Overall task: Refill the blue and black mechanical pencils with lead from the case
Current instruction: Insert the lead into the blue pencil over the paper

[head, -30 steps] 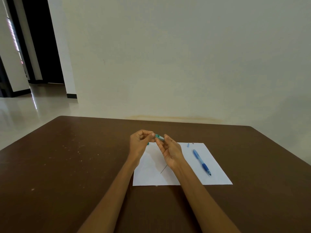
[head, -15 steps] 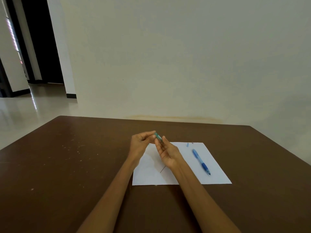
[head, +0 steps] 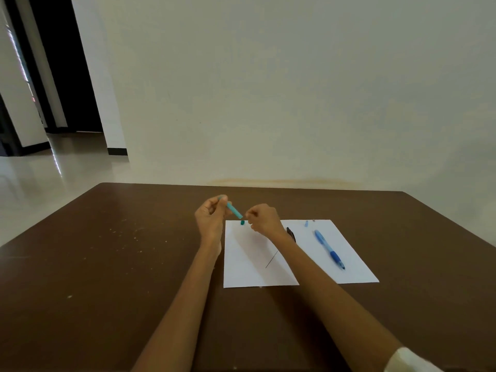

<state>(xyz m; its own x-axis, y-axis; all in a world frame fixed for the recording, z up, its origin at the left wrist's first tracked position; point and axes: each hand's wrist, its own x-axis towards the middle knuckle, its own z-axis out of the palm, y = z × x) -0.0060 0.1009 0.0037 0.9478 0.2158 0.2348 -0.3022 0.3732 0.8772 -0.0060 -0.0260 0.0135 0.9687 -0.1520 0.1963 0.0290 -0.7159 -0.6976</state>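
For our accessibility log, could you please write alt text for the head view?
A person's left hand holds a slim teal plastic lead case tilted toward the right hand, above a white paper sheet bearing a blue mechanical pencil.

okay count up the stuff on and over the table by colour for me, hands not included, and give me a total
Teal: 2, the lead case held in the left hand and its cap on the paper
Blue: 2, the blue pencil and a small blue piece
Black: 1, the black pencil, mostly hidden
White: 1, the paper
Total: 6
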